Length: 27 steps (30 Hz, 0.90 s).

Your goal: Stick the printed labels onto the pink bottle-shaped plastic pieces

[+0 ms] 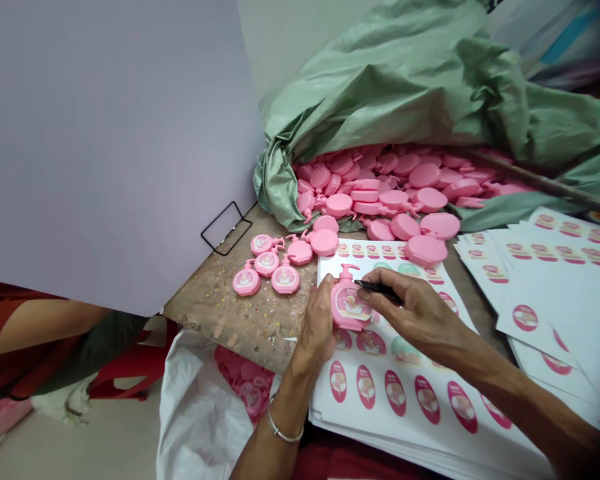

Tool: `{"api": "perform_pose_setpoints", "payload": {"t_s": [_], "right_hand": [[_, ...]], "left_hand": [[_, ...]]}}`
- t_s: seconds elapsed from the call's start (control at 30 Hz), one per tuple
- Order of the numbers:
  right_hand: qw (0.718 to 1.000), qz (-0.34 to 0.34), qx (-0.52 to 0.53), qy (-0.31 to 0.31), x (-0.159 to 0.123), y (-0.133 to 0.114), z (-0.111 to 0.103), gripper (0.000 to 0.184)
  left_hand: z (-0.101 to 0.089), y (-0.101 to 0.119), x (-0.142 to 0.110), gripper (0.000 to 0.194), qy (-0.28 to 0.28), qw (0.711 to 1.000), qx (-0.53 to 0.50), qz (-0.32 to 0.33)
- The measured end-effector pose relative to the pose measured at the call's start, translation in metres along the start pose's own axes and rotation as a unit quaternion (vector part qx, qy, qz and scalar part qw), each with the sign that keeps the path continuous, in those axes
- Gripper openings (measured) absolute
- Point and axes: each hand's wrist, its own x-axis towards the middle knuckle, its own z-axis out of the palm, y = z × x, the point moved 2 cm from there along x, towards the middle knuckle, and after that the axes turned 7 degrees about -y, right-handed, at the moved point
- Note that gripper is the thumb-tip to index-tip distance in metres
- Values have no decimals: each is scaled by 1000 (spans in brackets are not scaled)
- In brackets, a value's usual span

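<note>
Head view: the left hand [316, 325] is closed on a pink moulded plastic pump-bottle-shaped piece [349, 308], which sits over a sticker sheet [420, 393], and the right hand [415, 313] is closed on a slim black tool [379, 289], its tip at the piece's upper edge. Four labelled pieces [267, 263] lie on the scarred wooden bench [220, 313] to the left, with two unlabelled pink pieces [305, 248] beside them. Beyond, an uncounted heap of pink plastic pieces [380, 177] spills from a crumpled green woven sack [380, 100], while stacked white sheets [545, 280] at right carry pink-edged oval stickers.
</note>
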Motion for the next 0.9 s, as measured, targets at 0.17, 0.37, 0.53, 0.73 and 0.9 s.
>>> {"api": "perform_pose_setpoints", "payload": {"t_s": [0.17,0.37,0.53,0.73,0.9], "right_hand": [[997,12,66,-27,3,-3,-1,23],[991,25,129,-30,4,2,-4,29],[979,54,198,4,2,10,-8,32],[980,66,182,53,-3,5,-6,37],[976,79,196,57,-4,4,0,37]], "left_hand": [[13,6,-4,27,-16,1000,10,-4],[13,5,-3,26,-45,998,-15,-29],[15,3,-2,33,-70,996,-31,-43],[13,5,-1,28,-15,999,-25,14],[14,2,2,28,-13,999,-28,31]]}}
